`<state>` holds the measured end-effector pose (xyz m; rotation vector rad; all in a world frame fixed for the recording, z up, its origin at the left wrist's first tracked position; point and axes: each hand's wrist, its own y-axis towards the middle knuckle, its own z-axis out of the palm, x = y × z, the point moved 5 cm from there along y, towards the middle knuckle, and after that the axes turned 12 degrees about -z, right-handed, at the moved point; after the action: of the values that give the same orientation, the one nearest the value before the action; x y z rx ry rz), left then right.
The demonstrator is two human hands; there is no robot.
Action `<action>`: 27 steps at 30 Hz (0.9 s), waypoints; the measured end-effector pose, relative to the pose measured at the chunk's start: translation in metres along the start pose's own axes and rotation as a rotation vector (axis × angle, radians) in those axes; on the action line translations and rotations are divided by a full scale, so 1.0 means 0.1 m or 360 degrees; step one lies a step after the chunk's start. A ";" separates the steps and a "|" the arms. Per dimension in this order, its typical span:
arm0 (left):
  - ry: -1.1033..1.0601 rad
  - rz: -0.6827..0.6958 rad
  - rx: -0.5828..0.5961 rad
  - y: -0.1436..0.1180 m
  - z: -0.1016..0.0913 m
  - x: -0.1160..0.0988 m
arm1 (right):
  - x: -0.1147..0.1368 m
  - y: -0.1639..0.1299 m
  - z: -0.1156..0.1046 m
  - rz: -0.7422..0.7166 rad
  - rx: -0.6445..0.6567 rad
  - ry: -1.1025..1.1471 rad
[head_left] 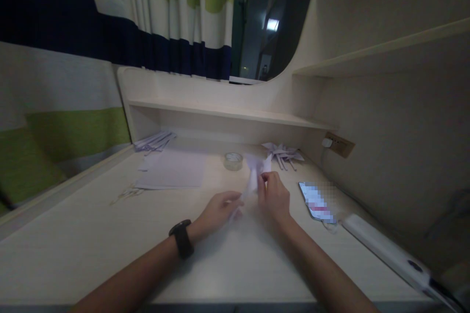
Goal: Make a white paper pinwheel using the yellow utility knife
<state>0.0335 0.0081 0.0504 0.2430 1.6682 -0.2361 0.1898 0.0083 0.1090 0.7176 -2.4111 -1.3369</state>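
Observation:
Over the middle of the desk I hold a white paper pinwheel (253, 179), its folded blades partly blurred. My right hand (274, 194) is closed, with thumb and fingers pinching the pinwheel near its centre. Lower and to the left, my left hand (221, 209) is closed on the pinwheel's pale stick, which slants down between the fingertips. A black watch (182, 238) is on my left wrist. Just behind the hands lies a roll of clear tape (233, 161). Several finished-looking paper pinwheels (282, 152) are heaped at the back right.
White paper sheets (172, 168) lie at the left, beside thin pale strips (128, 191) and a bundle of paper sticks (156, 141). At the right are a lit phone (316, 203) and a long white lamp-like bar (385, 249). A shelf (227, 112) runs along the back.

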 end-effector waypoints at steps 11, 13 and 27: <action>-0.0384 -0.0120 -0.0169 0.03 -0.18 0.01 | 0.17 -0.10 0.19 -0.0230 0.0217 0.0424; -0.0420 -0.0116 -0.0107 0.03 -0.17 0.01 | 0.30 -0.12 0.21 -0.0391 0.0294 0.0569; -0.0455 -0.0061 -0.0048 0.10 -0.25 0.09 | -0.19 0.04 0.00 -0.0229 -0.0089 -0.0027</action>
<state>0.0119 0.0248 0.0439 0.1472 1.3928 -0.2617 0.2043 0.0205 0.1123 0.8825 -2.3634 -1.4644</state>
